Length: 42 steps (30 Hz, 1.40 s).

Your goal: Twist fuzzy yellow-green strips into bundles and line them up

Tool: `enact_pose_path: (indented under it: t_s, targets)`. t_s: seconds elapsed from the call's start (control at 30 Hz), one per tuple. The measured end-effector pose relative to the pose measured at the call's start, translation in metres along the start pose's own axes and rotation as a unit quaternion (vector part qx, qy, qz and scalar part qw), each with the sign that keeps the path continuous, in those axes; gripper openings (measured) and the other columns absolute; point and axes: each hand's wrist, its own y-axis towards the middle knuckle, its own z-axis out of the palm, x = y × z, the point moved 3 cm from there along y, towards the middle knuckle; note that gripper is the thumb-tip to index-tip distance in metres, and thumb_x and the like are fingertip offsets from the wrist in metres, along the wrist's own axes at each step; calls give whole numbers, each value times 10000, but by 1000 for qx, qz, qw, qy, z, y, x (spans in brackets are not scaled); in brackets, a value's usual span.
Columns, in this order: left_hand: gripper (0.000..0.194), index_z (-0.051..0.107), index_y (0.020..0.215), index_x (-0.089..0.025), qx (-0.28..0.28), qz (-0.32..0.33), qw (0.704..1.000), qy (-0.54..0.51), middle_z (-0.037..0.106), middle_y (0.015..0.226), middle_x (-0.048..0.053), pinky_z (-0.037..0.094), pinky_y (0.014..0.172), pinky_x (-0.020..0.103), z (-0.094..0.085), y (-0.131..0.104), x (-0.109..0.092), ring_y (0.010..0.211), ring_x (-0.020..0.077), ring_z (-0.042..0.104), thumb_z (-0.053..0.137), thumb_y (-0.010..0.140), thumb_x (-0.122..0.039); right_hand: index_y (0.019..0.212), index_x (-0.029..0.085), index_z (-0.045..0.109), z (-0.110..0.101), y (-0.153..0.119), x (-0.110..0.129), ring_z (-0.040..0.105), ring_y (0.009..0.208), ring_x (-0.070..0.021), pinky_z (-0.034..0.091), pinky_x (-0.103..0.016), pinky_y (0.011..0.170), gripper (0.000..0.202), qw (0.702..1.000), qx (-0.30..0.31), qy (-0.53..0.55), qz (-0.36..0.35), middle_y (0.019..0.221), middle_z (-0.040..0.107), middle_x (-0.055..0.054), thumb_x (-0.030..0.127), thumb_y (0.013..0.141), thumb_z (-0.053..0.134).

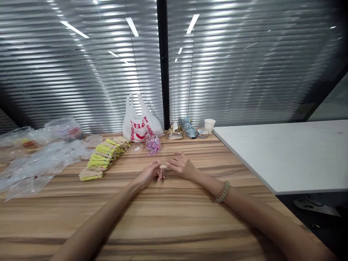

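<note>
My left hand (pixel 151 174) is closed in a pinch on a small pale beige piece (pixel 162 166), too small for me to name its kind. From the other side, the fingertips of my right hand (pixel 182 166) meet the same piece, with the thumb mostly hidden. Both hands are just above the wooden table, close together. Beyond them stands a clear tub of pink and purple loops (pixel 153 145), with some spilling at its front. To the left lies a long row of beige and yellow bundles (pixel 102 156), tied with thin coloured bands.
Clear plastic bags (pixel 46 161) and clear round containers (pixel 63 127) cover the table's left side. Against the blinds stand a white carrier bag (pixel 141 125), a tissue pack (pixel 175 131), a folded blue item (pixel 189 127), a round tin (pixel 202 133) and a paper cup (pixel 209 125). A white table (pixel 293 156) adjoins at right.
</note>
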Motion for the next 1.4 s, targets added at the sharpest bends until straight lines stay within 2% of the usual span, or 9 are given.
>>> enact_pose_path:
  t_s: [0.13, 0.27, 0.5, 0.67, 0.77, 0.97, 1.17, 1.27, 1.4]
  targets:
    - [224, 411, 704, -163, 5, -9, 1000, 26, 554, 624, -40, 455, 570, 280, -2, 0, 1, 373, 75, 512, 551, 729, -336, 953, 176, 570, -2, -1, -1, 499, 718, -143, 277, -402, 907, 245, 997, 25, -46, -54, 781, 606, -45, 133, 891, 337]
    - [260, 437, 718, -152, 6, -5, 999, 47, 562, 700, -12, 450, 566, 262, -2, 0, 0, 460, 88, 552, 597, 711, -356, 950, 157, 564, -3, 0, 1, 486, 718, -152, 298, -409, 869, 238, 993, 33, -106, -46, 761, 586, -54, 142, 893, 333]
    - [238, 512, 836, -150, 37, 15, 998, 54, 568, 816, 21, 455, 706, 306, -4, -1, -3, 603, 102, 575, 610, 721, -333, 939, 134, 552, -2, 1, 3, 480, 703, -166, 322, -394, 783, 210, 987, 28, -158, -31, 745, 577, -59, 149, 888, 348]
    - [229, 517, 876, -159, 46, 34, 996, 72, 563, 868, 28, 449, 741, 317, -7, -1, -2, 671, 121, 590, 600, 731, -315, 915, 144, 547, -1, 0, 1, 477, 669, -150, 316, -372, 787, 190, 989, 5, -147, -29, 697, 565, -34, 141, 883, 359]
    - [244, 495, 885, -158, 36, 53, 992, 108, 569, 850, 27, 457, 699, 300, -7, -1, -1, 645, 118, 589, 580, 742, -338, 867, 145, 551, -1, -1, 0, 476, 644, -136, 314, -360, 801, 183, 991, -14, -130, -35, 670, 561, -20, 140, 881, 368]
    - [285, 433, 835, -159, 17, 72, 981, 178, 551, 614, -25, 436, 579, 244, -4, 1, 1, 546, 107, 557, 559, 740, -396, 840, 142, 558, -1, -2, 0, 481, 632, -126, 317, -358, 812, 187, 992, -35, -112, -52, 641, 558, -15, 139, 879, 375]
    - [317, 381, 819, -181, 18, 82, 983, 161, 526, 625, -54, 438, 569, 236, -2, 2, 3, 532, 88, 539, 620, 697, -349, 869, 145, 553, 1, -5, -2, 490, 633, -116, 325, -355, 824, 163, 994, -48, -86, -45, 637, 562, -6, 134, 875, 390]
    - [363, 370, 923, -195, 22, 86, 983, 163, 534, 647, -54, 439, 562, 235, -4, 1, 2, 529, 88, 546, 621, 700, -334, 870, 151, 553, -1, -4, 0, 497, 639, -116, 329, -359, 828, 157, 994, -55, -83, -49, 643, 570, -7, 146, 876, 395]
    - [565, 311, 1107, -227, 11, 79, 981, 175, 550, 700, -39, 443, 567, 236, -6, 0, -1, 565, 98, 564, 658, 668, -296, 887, 163, 554, -3, -2, 3, 505, 638, -120, 344, -359, 817, 149, 992, -57, -88, -65, 632, 575, -7, 161, 875, 406]
